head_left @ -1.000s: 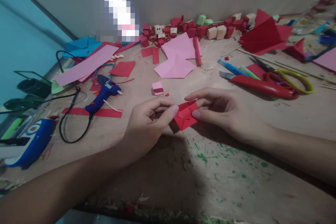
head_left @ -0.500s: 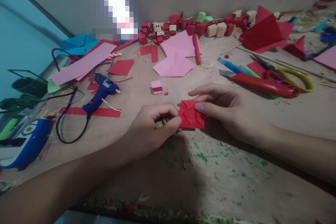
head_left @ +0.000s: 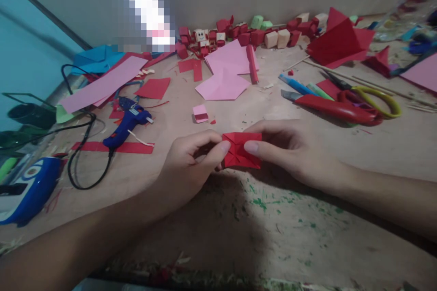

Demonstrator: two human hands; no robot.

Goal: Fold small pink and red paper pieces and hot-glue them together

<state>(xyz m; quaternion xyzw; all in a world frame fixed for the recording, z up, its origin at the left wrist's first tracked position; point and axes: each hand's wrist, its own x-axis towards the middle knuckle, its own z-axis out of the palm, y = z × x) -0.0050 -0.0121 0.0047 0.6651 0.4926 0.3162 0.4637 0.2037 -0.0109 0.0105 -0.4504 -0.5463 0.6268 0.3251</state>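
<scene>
Since the earlier frame, the right hand [head_left: 297, 150] has slid its thumb nearer and further in over the folded red paper [head_left: 240, 159], and the left hand [head_left: 191, 159] has brought its thumb further over the left edge. The broad surface [head_left: 307, 245] carries the work, the folded paper being held over its middle. Both hands hold it from opposite sides, fingers drawn in narrow: thumbs on the face, the right hand's other fingertips hidden behind. To handle it well, even, light pressure from both sides should keep it square, since thin paper would buckle under a hard squeeze. A small pink piece [head_left: 200, 114] lies just beyond, to the left. The finest care probably belongs at the creases, pressed without tearing corners.
</scene>
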